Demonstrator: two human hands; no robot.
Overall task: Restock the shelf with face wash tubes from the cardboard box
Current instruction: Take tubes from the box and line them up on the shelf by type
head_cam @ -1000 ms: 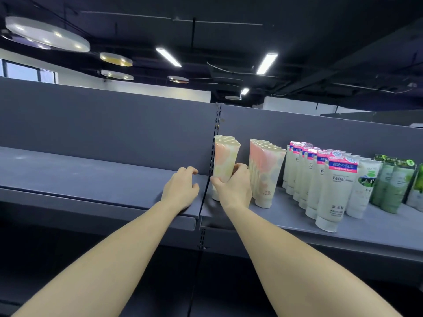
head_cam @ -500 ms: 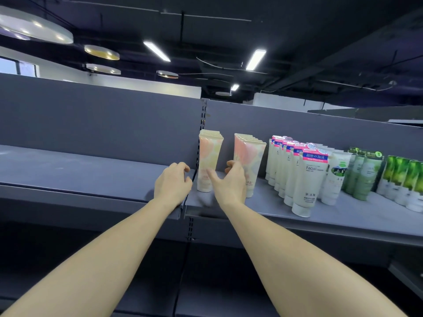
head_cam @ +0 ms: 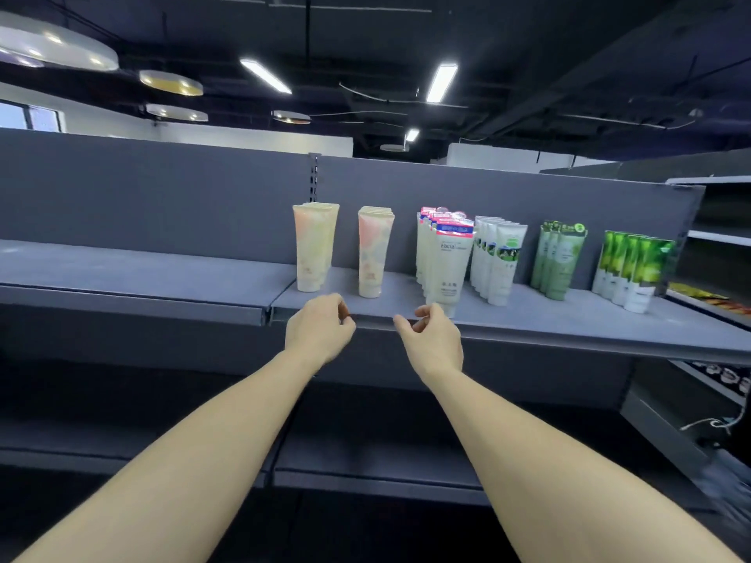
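Two rows of peach-coloured face wash tubes stand cap-down on the grey shelf (head_cam: 528, 319): the left row (head_cam: 313, 249) and the right row (head_cam: 373, 253). My left hand (head_cam: 319, 333) hovers just in front of the shelf edge below the left row, fingers loosely curled, holding nothing. My right hand (head_cam: 433, 339) hangs at the shelf edge below the white tubes, fingers curled apart and empty. Neither hand touches a tube. The cardboard box is out of view.
Further right stand white Facial tubes with pink tops (head_cam: 447, 262), white tubes with green labels (head_cam: 498, 262), pale green tubes (head_cam: 558, 258) and bright green tubes (head_cam: 632, 270). The left shelf section (head_cam: 134, 274) is bare. Lower shelves lie dark below.
Both hands have pulled back from the peach tubes to the shelf's front edge. The right hand has let go of the left row. The view has backed away and shifted right.
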